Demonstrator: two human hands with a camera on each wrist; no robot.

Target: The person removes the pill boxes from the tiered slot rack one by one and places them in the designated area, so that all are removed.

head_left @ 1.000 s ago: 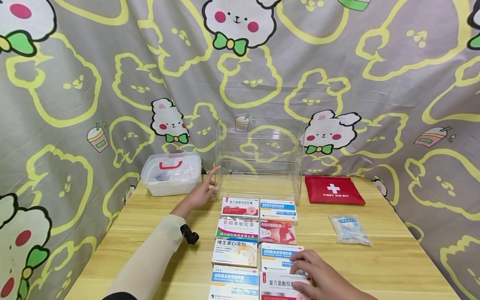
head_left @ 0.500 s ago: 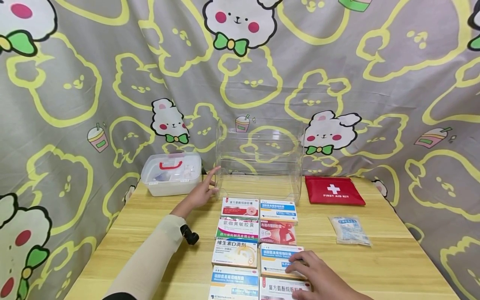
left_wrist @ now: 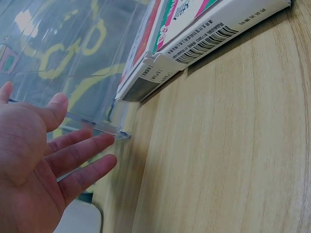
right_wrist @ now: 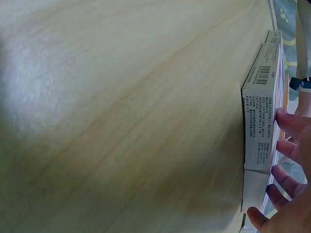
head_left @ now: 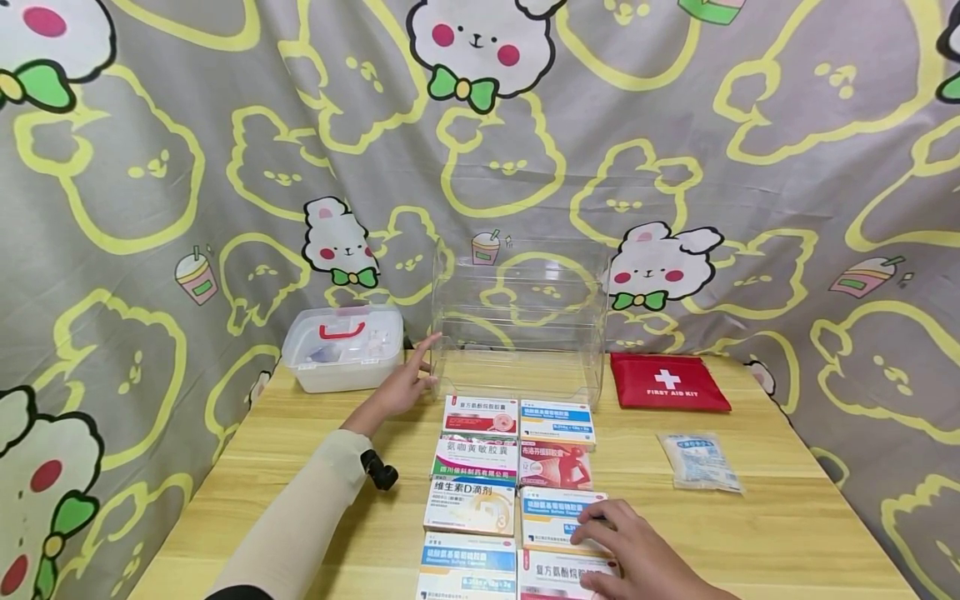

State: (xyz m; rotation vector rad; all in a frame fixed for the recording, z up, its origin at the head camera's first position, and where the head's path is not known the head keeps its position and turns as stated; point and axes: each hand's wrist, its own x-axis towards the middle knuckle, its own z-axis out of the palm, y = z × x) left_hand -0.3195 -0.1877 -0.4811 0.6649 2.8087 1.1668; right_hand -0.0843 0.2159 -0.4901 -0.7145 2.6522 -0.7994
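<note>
At the left side of a clear acrylic rack (head_left: pixel 517 379), my left hand (head_left: pixel 402 385) has its fingers extended, the index finger against the side panel. In the left wrist view this hand (left_wrist: pixel 39 155) holds nothing, palm partly turned up. My right hand (head_left: pixel 637 550) lies over two medicine boxes, its fingers spread and slightly bent: a blue-and-white box (head_left: pixel 551 510) and, nearer me, a red-and-white box (head_left: pixel 555 571). From the right wrist, the fingers of the right hand (right_wrist: pixel 291 194) reach along the boxes' upper edges. The nearest box is cut off by the frame.
Several more medicine boxes (head_left: pixel 472 504) lie in two columns before the rack. A lidded plastic box (head_left: pixel 342 350) with a red handle stands left of it. A red first aid kit pouch (head_left: pixel 669 382) and a small clear packet (head_left: pixel 700 461) lie to the right. A patterned curtain (head_left: pixel 517 192) hangs behind.
The red-and-white box under my right hand has slid toward me, then slightly back. My right hand has shifted a little with it. The left hand has stayed still.
</note>
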